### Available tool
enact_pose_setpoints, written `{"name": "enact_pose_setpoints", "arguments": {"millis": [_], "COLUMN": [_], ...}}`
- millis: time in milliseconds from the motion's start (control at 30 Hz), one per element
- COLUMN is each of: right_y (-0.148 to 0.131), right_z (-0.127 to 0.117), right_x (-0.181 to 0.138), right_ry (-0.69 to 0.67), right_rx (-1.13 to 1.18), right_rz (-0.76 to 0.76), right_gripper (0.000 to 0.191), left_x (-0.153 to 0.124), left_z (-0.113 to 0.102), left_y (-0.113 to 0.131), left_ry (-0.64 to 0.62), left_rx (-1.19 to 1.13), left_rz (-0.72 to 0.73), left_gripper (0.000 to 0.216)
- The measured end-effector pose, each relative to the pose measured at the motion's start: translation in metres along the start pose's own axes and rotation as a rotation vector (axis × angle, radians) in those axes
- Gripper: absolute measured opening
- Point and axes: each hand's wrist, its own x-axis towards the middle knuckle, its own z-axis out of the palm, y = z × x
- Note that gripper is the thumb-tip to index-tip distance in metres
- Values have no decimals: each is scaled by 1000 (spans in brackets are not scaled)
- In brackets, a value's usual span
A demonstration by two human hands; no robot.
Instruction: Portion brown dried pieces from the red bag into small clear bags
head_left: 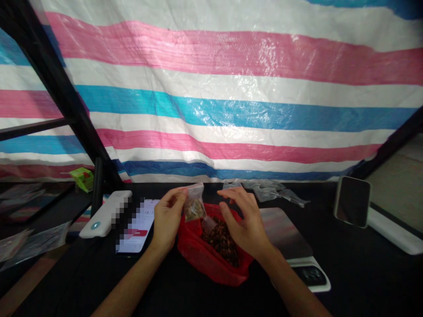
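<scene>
Between the thumb and fingers of my left hand (169, 215) is a small clear zip bag (194, 207), held upright by its upper left edge. Pale greenish-brown bits fill its lower part. Below it, a red plastic bag (211, 266) lies open, full of small dark brown pieces (220, 242) whose kind I cannot make out. A small clear piece of plastic (209, 223) rests on them. My right hand (243, 215) hovers over the red bag's right side, fingers apart and holding nothing, just clear of the zip bag.
A kitchen scale (287, 233) stands right of the red bag. Behind it lie several clear plastic bags (267, 191). To the left are a lit phone (137, 233) and a white device (105, 215). A dark-screened device (353, 201) stands far right. Striped sheeting (231, 110) hangs behind.
</scene>
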Motion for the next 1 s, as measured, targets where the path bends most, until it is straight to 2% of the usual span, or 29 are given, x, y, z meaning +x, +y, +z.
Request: {"name": "enact_pose_setpoints", "arguments": {"millis": [33,100,167,233,300,400,467,567,667,833,1000], "right_y": [5,20,44,74,104,140,155,169,180,194,194], "right_z": [-8,-27,-47,-64,-75,-83,-84,-84,-85,-88,-90], "right_x": [4,14,24,31,34,32,28,21,15,9,6], "right_ry": [46,137,123,17,-161,-347,-421,-474,-500,-459,-548], "right_rx": [-8,-16,-33,-96,-202,-275,-299,-315,-270,-294,-293], "right_rz": [14,55,137,216,224,183,185,261,371,442,421], "right_gripper": [25,22,20,19,19,28,33,31,32,39,32], "left_x": [5,16,25,30,31,29,26,22,22,22,22], "left_z": [-4,-10,-15,-18,-19,-18,-19,-22,-25,-25,-25], "left_y": [-4,-11,-19,-27,-34,-44,-49,-51,-48,-49,-48], "left_ry": [82,162,140,108,92,87,45,-7,-19,-352,-423], "left_rx": [-40,-114,-152,-125,-28,185,377,714,926,940,916], "left_rz": [-36,-66,-111,-149,-148,5,164,343,448,480,477], "left_gripper": [36,41,47,50,53,63,58,35,27,23,21]}}
